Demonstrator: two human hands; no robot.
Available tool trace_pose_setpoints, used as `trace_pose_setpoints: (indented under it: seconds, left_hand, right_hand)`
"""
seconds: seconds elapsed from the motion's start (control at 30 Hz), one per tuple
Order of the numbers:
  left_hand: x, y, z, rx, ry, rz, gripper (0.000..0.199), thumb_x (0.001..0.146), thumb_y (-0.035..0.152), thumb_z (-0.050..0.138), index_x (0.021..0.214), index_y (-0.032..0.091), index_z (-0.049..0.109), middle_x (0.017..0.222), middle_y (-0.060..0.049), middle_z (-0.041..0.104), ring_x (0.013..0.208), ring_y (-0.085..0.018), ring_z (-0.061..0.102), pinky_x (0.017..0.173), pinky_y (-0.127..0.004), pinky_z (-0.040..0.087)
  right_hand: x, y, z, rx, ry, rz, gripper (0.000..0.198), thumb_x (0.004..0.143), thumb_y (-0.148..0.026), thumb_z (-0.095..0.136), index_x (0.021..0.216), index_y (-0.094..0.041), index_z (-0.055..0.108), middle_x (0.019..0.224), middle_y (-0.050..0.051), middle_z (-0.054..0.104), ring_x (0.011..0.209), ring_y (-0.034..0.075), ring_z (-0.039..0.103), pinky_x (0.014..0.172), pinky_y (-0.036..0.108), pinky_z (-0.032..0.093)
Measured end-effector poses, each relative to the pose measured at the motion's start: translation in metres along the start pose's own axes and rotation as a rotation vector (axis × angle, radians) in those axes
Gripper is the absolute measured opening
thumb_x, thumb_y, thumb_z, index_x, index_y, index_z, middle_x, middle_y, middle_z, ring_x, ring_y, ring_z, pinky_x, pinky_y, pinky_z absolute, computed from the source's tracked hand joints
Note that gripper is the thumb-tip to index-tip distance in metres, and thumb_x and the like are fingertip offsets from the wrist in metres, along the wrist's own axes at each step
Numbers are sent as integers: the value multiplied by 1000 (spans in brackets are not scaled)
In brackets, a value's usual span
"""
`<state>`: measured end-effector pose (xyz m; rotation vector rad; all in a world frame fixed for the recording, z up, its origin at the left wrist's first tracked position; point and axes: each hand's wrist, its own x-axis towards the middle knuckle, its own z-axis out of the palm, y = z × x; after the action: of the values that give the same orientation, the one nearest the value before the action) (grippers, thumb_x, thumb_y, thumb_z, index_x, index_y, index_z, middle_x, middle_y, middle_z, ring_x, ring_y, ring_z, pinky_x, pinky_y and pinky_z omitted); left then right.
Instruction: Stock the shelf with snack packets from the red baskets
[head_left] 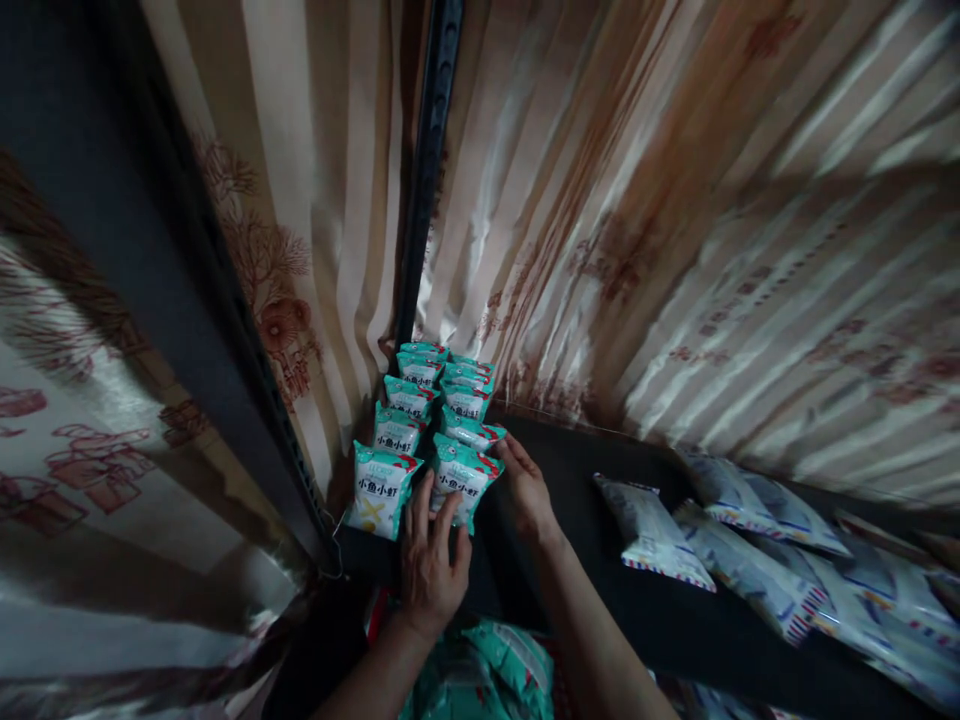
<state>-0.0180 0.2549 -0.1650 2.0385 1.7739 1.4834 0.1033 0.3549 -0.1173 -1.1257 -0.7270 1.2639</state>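
Small teal-and-white snack bags stand upright in two rows in the corner of a dark shelf. At the front of the right row is one snack bag [459,472], between my two hands. My left hand [436,560] grips its lower front and left side, fingers bent against the wrapper. My right hand [526,488] holds its right edge, with the fingertips partly hidden behind it. Beside it on the left stands another teal bag [379,490], close to my left fingers. Several more bags [409,398] are lined up behind.
On the dark shelf [570,510], silver-white packets [651,530] lie in a spread to the right. More teal bags [495,665] are below my forearms. A dark metal post [431,150] rises at the corner, and another upright [187,260] is at left. Patterned striped curtains [600,200] hang behind.
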Motion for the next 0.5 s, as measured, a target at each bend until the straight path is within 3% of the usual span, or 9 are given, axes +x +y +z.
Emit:
trace_pose_setpoints:
  seconds: [0.1,0.27,0.4,0.5]
  left_hand:
    - [1,1,0,25,9,-2,40,86,16,51,125,21,49,144,-14,36,129,-28,38,96,-45,45]
    - [4,2,-1,43,25,9,39,84,14,53,122,20,51,142,-13,38,132,-29,35,101,-48,42]
    - [5,2,-1,37,57,4,38,82,13,54,120,19,52,140,-14,40,132,-29,36,101,-47,42]
    - [4,2,0,34,75,-10,37,83,14,55,120,19,51,138,-15,42,130,-28,38,100,-47,44]
  right_hand:
    - [0,10,-4,-18,-107,18,43,53,-39,82,92,-24,71,82,1,74,80,23,67,78,37,50]
    - [-2,14,-5,-44,-242,5,45,54,-33,83,96,-27,69,93,0,73,87,23,66,79,35,51]
    - [-4,13,0,-78,-239,-66,30,58,-33,81,84,-26,66,89,-2,73,86,21,66,79,34,51]
    - [-9,11,8,-61,-216,-125,30,60,-33,79,84,-26,63,92,-2,72,86,21,65,79,33,51]
